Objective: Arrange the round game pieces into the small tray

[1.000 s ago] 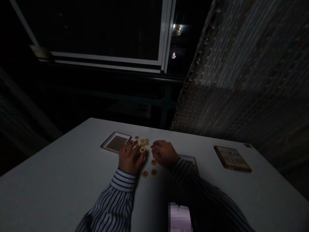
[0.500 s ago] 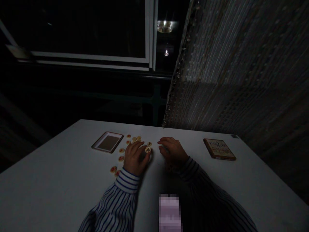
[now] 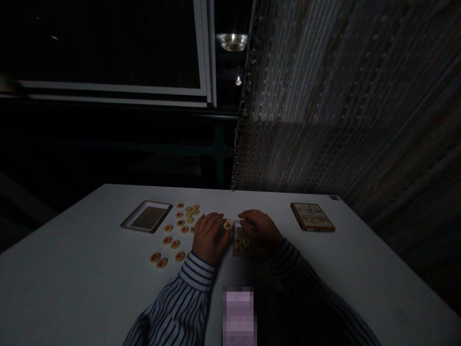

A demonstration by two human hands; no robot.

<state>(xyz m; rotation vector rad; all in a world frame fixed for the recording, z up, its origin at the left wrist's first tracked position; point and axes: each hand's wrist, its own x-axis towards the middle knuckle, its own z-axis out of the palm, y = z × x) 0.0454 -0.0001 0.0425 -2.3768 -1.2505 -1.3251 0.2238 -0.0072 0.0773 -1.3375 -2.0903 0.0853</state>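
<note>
My left hand (image 3: pixel 211 238) pinches a round Chinese chess piece (image 3: pixel 228 225) with a dark character between thumb and fingertips. It is raised just left of a small tray (image 3: pixel 236 253) with several pieces (image 3: pixel 245 246) in its near part. Over the tray's far right part is my right hand (image 3: pixel 262 232), palm down, its curved fingers apart from the thumb; no piece shows between them. Left of my left hand, several loose pieces (image 3: pixel 175 244) are scattered on the white table, mostly with red characters, some with blank sides up. My left hand partly hides some.
An open shallow box half (image 3: pixel 127 224) lies at the left of the white table (image 3: pixel 90 269). A closed flat box with a printed lid (image 3: pixel 312 217) lies at the right. Behind the table are a beaded curtain (image 3: pixel 306 120) and a dark window.
The view has shifted right. My left hand, still pinching the piece, has moved right towards the tray. My right hand has also shifted right, and the tray and more loose pieces now show.
</note>
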